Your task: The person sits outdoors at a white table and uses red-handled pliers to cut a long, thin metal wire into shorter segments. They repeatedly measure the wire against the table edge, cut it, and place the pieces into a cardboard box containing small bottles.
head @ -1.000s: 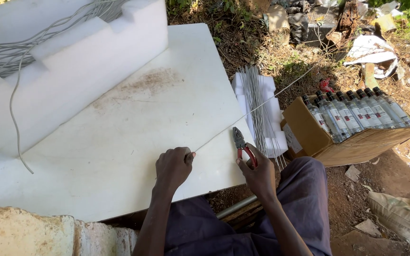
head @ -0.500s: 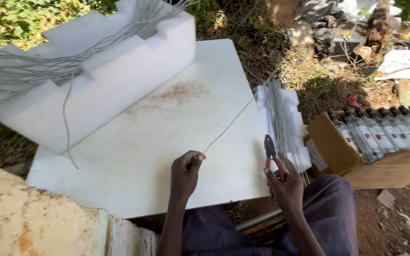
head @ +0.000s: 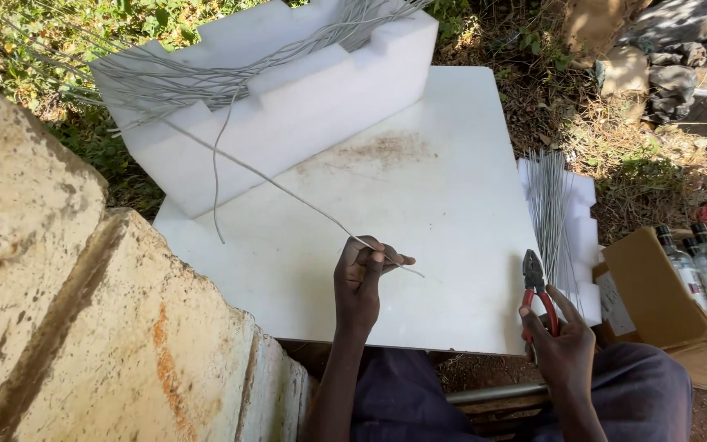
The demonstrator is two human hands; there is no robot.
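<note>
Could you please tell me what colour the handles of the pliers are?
Red. The pliers in the right hand show best in the head view.

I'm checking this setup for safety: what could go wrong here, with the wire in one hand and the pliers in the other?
1. The left hand pinches a long springy wire whose cut end pokes out past the fingers; it could whip or prick.
2. The wire runs back into a tangled coil on the white foam block; pulling might snag it or tip the block.
3. The right hand holds the pliers at the white board's edge, close to the loose pile of cut wires, which a bump could scatter.
</note>
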